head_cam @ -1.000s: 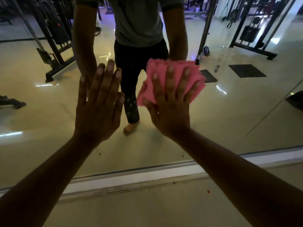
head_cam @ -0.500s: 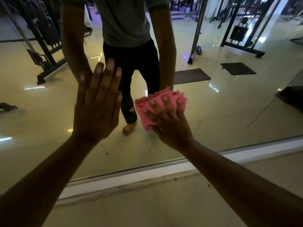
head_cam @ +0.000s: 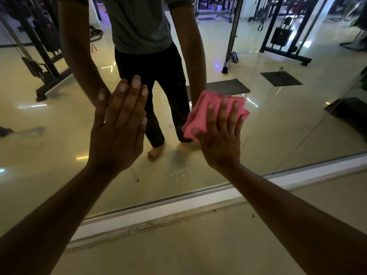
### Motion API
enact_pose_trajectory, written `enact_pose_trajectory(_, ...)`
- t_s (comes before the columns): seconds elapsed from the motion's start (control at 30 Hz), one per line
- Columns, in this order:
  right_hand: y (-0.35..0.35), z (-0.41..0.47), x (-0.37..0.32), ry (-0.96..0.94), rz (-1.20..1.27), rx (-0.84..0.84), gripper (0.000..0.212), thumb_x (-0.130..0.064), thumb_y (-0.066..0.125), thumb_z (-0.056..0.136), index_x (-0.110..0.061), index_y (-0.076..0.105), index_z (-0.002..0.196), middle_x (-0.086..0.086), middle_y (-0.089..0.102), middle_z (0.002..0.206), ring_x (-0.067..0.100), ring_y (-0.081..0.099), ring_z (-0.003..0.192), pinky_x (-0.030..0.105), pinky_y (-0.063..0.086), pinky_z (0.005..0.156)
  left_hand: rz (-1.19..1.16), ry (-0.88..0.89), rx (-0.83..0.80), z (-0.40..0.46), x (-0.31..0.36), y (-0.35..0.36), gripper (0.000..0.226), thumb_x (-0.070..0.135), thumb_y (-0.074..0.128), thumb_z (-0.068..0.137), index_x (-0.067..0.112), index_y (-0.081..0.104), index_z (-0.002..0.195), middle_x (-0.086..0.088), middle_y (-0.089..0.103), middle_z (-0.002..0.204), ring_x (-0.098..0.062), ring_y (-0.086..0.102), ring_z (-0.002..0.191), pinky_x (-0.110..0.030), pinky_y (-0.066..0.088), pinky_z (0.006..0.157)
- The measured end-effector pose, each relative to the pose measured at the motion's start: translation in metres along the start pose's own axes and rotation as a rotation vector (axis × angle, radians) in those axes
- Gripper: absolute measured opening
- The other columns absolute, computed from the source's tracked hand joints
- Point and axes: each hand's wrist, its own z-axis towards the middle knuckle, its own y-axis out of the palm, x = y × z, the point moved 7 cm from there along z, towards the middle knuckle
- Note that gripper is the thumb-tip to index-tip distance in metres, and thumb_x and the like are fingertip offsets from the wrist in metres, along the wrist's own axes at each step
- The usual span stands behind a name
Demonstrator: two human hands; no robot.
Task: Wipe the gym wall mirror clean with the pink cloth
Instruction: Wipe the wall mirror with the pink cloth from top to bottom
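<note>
a person stood facing a wall mirror [head_cam: 278, 135], both bare arms stretched forward to the glass. the left hand [head_cam: 117, 132] lay flat against the mirror, fingers straight and close together, pointing up, holding nothing. just to the right of it, a little lower and apart from it, the right hand [head_cam: 220, 139] pressed a pink cloth [head_cam: 200, 114] onto the glass. that hand was spread open too, its fingers fanned out straight over the bunched cloth rather than curled around it. the cloth stuck out beyond the fingertips above and past the thumb on the left side of the hand, creased into soft folds.

below the right hand, some faint whitish smears [head_cam: 180, 171] showed on the glass, and a small dark mark [head_cam: 137, 180] sat below the left hand. further down, beneath both wrists, the bottom edge of the mirror met a pale strip [head_cam: 158, 213] along the floor [head_cam: 178, 251], which had a few tiny red specks [head_cam: 253, 216] on it.

in the reflection above and between the hands were the person's grey shirt, dark trousers and a bare foot. to the left of the left hand, dark gym machines [head_cam: 39, 56] were reflected; above and to the right of the right hand were two dark mats [head_cam: 281, 78], a metal post [head_cam: 232, 36] and more equipment on a shiny pale floor.
</note>
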Motion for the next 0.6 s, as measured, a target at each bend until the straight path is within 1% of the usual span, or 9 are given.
enact_pose_trajectory(0.07, -0.012, 0.022, -0.012, 0.238, 0.131, 0.081, 0.088, -0.067, 0.029, 0.112, -0.010, 0.004, 0.173, 0.029, 0.001, 0.180, 0.055, -0.001, 0.166, 0.078, 0.009, 0.129, 0.002, -0.001, -0.013, -0.001, 0.000, 0.001, 0.064, 0.028, 0.043, 0.117, 0.010, 0.019, 0.173, -0.013, 0.015, 0.180, -0.033, 0.013, 0.168, -0.061, 0.015, 0.133)
enact_pose_trajectory(0.1, -0.016, 0.033, -0.028, 0.288, 0.174, 0.121, 0.090, -0.066, 0.033, 0.111, -0.008, 0.003, 0.173, 0.030, 0.000, 0.180, 0.055, -0.002, 0.165, 0.078, 0.008, 0.129, 0.006, 0.003, -0.016, -0.001, 0.000, 0.001, 0.063, 0.028, 0.043, 0.117, 0.010, 0.019, 0.173, -0.013, 0.015, 0.180, -0.033, 0.013, 0.168, -0.062, 0.016, 0.133)
enact_pose_trajectory(0.13, -0.019, 0.041, -0.047, 0.264, 0.179, 0.136, 0.092, -0.066, 0.036, 0.110, -0.007, 0.005, 0.173, 0.031, -0.001, 0.179, 0.057, -0.002, 0.165, 0.078, 0.007, 0.129, 0.003, 0.002, -0.021, -0.001, 0.001, 0.002, 0.063, 0.028, 0.042, 0.117, 0.010, 0.019, 0.173, -0.014, 0.015, 0.180, -0.033, 0.013, 0.168, -0.062, 0.016, 0.133)
enact_pose_trajectory(0.2, -0.013, 0.037, -0.079, 0.061, 0.096, 0.092, 0.093, -0.070, 0.039, 0.109, -0.010, 0.010, 0.174, 0.028, 0.001, 0.178, 0.059, 0.003, 0.164, 0.077, 0.006, 0.130, -0.008, -0.005, -0.032, -0.002, 0.000, 0.002, 0.062, 0.028, 0.041, 0.118, 0.009, 0.019, 0.173, -0.014, 0.014, 0.180, -0.033, 0.013, 0.168, -0.062, 0.016, 0.133)
enact_pose_trajectory(0.27, -0.004, 0.020, -0.077, -0.133, 0.001, 0.056, 0.087, -0.071, 0.043, 0.109, -0.016, 0.017, 0.171, 0.023, 0.008, 0.177, 0.058, 0.010, 0.163, 0.077, 0.009, 0.130, -0.007, -0.007, -0.051, -0.002, -0.001, 0.001, 0.063, 0.029, 0.039, 0.118, 0.010, 0.017, 0.173, -0.013, 0.013, 0.181, -0.032, 0.011, 0.168, -0.061, 0.015, 0.133)
enact_pose_trajectory(0.4, -0.004, 0.008, -0.044, -0.222, -0.103, 0.035, 0.080, -0.066, 0.051, 0.110, -0.018, 0.025, 0.169, 0.021, 0.017, 0.177, 0.052, 0.016, 0.165, 0.075, 0.011, 0.131, -0.006, 0.027, -0.089, -0.001, -0.007, -0.001, 0.064, 0.031, 0.036, 0.118, 0.013, 0.012, 0.174, -0.011, 0.009, 0.182, -0.030, 0.007, 0.169, -0.060, 0.015, 0.134)
enact_pose_trajectory(0.47, -0.013, 0.021, -0.043, -0.128, -0.099, 0.058, 0.086, -0.068, 0.050, 0.109, -0.017, 0.018, 0.170, 0.024, 0.014, 0.179, 0.053, 0.012, 0.166, 0.077, 0.013, 0.129, 0.003, 0.048, -0.095, -0.003, -0.010, -0.002, 0.065, 0.032, 0.036, 0.117, 0.013, 0.011, 0.174, -0.011, 0.008, 0.182, -0.031, 0.007, 0.169, -0.060, 0.016, 0.134)
enact_pose_trajectory(0.53, -0.019, 0.041, -0.053, 0.068, -0.024, 0.127, 0.090, -0.067, 0.046, 0.108, -0.014, 0.009, 0.171, 0.028, 0.010, 0.179, 0.054, 0.006, 0.166, 0.077, 0.013, 0.128, 0.012, 0.069, -0.100, -0.004, -0.010, -0.001, 0.065, 0.032, 0.035, 0.118, 0.013, 0.010, 0.174, -0.011, 0.007, 0.182, -0.030, 0.007, 0.169, -0.059, 0.016, 0.134)
enact_pose_trajectory(0.6, -0.021, 0.050, -0.071, 0.094, 0.013, 0.152, 0.089, -0.066, 0.044, 0.109, -0.013, 0.007, 0.170, 0.029, 0.006, 0.179, 0.057, 0.006, 0.165, 0.078, 0.013, 0.127, 0.002, 0.065, -0.095, -0.003, -0.010, 0.000, 0.064, 0.031, 0.036, 0.118, 0.013, 0.011, 0.174, -0.011, 0.007, 0.182, -0.030, 0.007, 0.169, -0.058, 0.014, 0.134)
